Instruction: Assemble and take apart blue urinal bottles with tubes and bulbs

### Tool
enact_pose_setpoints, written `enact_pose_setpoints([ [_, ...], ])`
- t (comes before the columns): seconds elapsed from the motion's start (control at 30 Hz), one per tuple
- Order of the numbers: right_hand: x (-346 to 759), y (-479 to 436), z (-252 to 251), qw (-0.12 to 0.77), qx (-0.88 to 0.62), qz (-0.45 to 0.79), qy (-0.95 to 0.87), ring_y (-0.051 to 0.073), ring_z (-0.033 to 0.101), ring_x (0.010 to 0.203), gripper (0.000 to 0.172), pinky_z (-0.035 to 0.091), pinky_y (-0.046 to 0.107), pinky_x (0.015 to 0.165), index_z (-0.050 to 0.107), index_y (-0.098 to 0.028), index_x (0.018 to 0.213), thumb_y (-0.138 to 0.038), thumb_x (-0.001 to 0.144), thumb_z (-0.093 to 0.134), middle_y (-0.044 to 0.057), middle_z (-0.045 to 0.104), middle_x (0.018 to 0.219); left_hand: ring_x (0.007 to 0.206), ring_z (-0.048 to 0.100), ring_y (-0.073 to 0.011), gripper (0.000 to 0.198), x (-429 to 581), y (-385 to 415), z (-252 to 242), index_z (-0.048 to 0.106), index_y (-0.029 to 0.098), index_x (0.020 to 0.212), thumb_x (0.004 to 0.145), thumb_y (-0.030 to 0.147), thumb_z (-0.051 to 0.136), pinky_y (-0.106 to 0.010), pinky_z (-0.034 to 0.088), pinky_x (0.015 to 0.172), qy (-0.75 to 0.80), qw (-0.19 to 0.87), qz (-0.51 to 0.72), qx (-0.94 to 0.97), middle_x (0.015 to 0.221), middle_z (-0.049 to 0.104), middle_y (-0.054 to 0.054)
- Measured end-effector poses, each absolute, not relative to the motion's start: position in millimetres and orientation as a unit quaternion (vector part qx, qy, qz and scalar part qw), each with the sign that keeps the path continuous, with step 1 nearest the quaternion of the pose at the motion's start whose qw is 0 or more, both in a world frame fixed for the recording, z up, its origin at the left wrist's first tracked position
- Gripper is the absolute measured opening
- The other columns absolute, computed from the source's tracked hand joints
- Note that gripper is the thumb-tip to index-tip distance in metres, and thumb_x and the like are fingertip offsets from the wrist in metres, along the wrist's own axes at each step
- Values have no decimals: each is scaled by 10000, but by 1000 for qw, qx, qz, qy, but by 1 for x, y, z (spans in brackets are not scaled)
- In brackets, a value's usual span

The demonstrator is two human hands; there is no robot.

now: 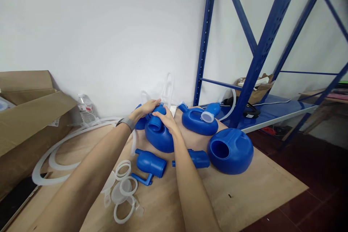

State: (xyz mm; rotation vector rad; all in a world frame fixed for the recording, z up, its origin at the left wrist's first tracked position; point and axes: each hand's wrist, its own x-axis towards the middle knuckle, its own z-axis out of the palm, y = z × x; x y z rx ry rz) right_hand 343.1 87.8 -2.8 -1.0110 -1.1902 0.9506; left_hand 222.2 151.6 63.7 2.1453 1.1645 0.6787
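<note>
My left hand (150,107) and my right hand (168,119) are closed around a blue funnel-shaped plastic cup (155,122). Its wide mouth faces me and its narrow end points toward the wall, where a clear tube (170,88) rises just behind. Directly below the held cup lies a large blue plastic bottle (161,139), partly covered by the cup and my right wrist. Two similar blue cups, one on the left (150,163) and one on the right (199,158), rest nearer to me. A blue handle-like piece (143,179) lies beside the left one.
White rings (123,221) and translucent caps (119,192) lie at the front. Looped tubing (51,152), a water bottle (86,108) and a cardboard box (32,123) are leftward. Rightward stand two more blue bottles (201,125), (231,152) near a blue metal rack (244,79).
</note>
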Motion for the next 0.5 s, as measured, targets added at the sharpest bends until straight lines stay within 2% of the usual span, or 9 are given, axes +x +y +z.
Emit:
enact_pose_setpoints([
  [0.1,344,86,-1,604,-466,408,-500,260,655,1104,615,519,409,1003,582,-253,1158,-466,638,832,43,691,1152,885,679,-215,543,220,154,50,636,172,939,1005,631,354,-325,565,811,413,370,271,786,924,724,-86],
  [0.23,345,84,0,593,-487,398,-502,276,631,1162,682,494,419,1035,559,-262,1197,-484,619,845,57,668,1205,878,686,-220,581,218,161,44,645,191,932,972,706,377,-330,578,809,401,430,265,764,915,727,-100],
  [0.37,346,86,-3,590,-483,399,-510,270,637,1139,692,505,420,1011,550,-277,1234,-474,634,833,47,672,1189,804,658,-220,543,213,163,47,627,184,896,908,714,508,-331,554,727,410,438,266,755,851,694,-81],
  [0.5,346,91,-9,597,-474,395,-513,254,651,1097,632,526,420,987,559,-293,1214,-453,661,819,17,684,1132,743,603,-211,472,211,158,51,565,197,807,886,658,506,-321,500,657,420,414,285,756,766,630,-42],
])
